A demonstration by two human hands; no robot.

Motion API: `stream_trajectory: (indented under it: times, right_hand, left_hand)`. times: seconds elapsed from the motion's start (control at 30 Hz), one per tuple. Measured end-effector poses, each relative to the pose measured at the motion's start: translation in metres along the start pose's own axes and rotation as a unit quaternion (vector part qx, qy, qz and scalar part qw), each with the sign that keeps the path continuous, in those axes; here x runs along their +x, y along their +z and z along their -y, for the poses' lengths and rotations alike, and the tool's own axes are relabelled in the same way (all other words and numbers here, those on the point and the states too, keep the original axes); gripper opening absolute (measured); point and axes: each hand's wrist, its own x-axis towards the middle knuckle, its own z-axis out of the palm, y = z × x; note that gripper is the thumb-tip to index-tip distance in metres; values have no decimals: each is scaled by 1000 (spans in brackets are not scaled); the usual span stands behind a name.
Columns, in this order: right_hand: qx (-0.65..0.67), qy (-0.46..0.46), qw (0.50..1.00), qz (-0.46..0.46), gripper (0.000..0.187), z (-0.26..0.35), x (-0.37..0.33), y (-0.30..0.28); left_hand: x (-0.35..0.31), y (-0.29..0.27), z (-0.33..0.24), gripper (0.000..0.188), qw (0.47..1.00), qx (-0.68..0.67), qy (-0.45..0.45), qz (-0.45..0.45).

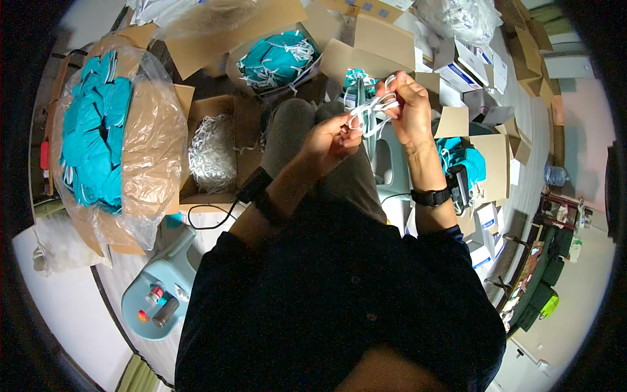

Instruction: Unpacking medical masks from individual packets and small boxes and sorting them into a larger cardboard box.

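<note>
In front of my lap, both hands are raised and close together over a tangle of white elastic straps (377,106). My left hand (334,139) is closed, pinching one part of the straps between thumb and fingers. Slightly higher and farther right, my right hand (411,108) grips another part, its fingers curled. A narrow teal piece, seen nearly edge-on, hangs between the hands; it looks like a face mask (368,134). Just beyond them, an open carton holds more teal masks (357,78). Each wrist wears a dark band.
At left, a plastic-lined carton holds teal masks (98,140). Beside my leg, another carton holds white straps (212,157). More teal masks fill cartons ahead (277,59) and at right (462,160). A pale blue stool (140,297) carries a bottle (155,294). White boxes (457,68) stand far right.
</note>
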Motion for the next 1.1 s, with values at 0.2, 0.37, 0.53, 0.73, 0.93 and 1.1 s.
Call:
stream_trajectory:
  times: [0.2, 0.37, 0.53, 0.73, 0.93, 1.1]
  right_hand:
    - [-57, -1, 998, -7, 33, 1, 22, -7]
    - [-66, -43, 996, -44, 33, 11, 46, -23]
    - [-191, -149, 965, -103, 32, 23, 76, -33]
    - [-349, -107, 928, -78, 29, -7, 130, -87]
    - [-786, 8, 612, -84, 21, -94, 149, -109]
    - [-226, 330, 914, 66, 35, -243, 195, -128]
  left_hand:
    - [24, -7, -13, 29, 989, 125, 39, -67]
    - [39, -32, -31, 32, 984, 126, 87, -90]
    - [46, -52, -37, 26, 917, 266, 274, -118]
    - [31, -70, -75, 20, 945, 15, 213, -250]
    - [-7, -101, -107, 25, 939, -10, 172, -297]
    - [-25, -112, -105, 21, 917, 106, 177, -341]
